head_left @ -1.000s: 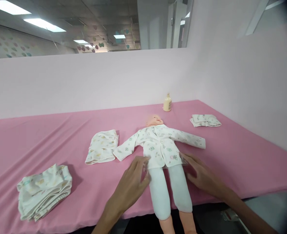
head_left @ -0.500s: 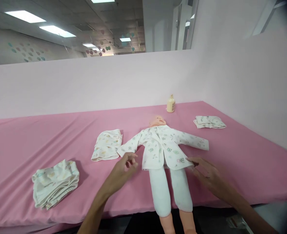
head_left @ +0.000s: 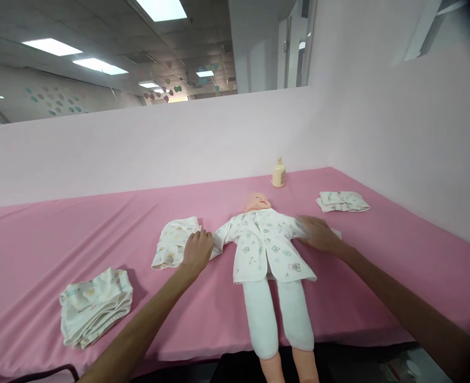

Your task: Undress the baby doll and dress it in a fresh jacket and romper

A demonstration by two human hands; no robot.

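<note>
Both hands press flat and hold nothing closed: the left hand [head_left: 198, 250] lies palm down, fingers loosely curled, on the end of the doll's sleeve at centre left of the frame, its knuckles just touching the nearest folded garment [head_left: 173, 242]; the right hand [head_left: 313, 233] lies open, fingers spread, on the other sleeve at centre right; between them the doll [head_left: 267, 266] lies on its back, head toward the far wall and legs toward the lower edge of the frame, so its long axis runs up and down the picture while the two sleeves stretch left and right across it, one under each hand; each hand sits at its own sleeve end, the left slightly lower in the frame than the right; the printed jacket [head_left: 269, 249] is closed over the trunk, the white leggings [head_left: 277, 314] run past the table [head_left: 59, 234] edge, and the bare lower legs hang beyond it; counted: one doll, three folded garments, namely the one by the left hand, a thicker stack [head_left: 95, 306] at lower left and a flat one [head_left: 342, 201] at upper right, and one small bottle [head_left: 279, 174] by the back wall
</note>
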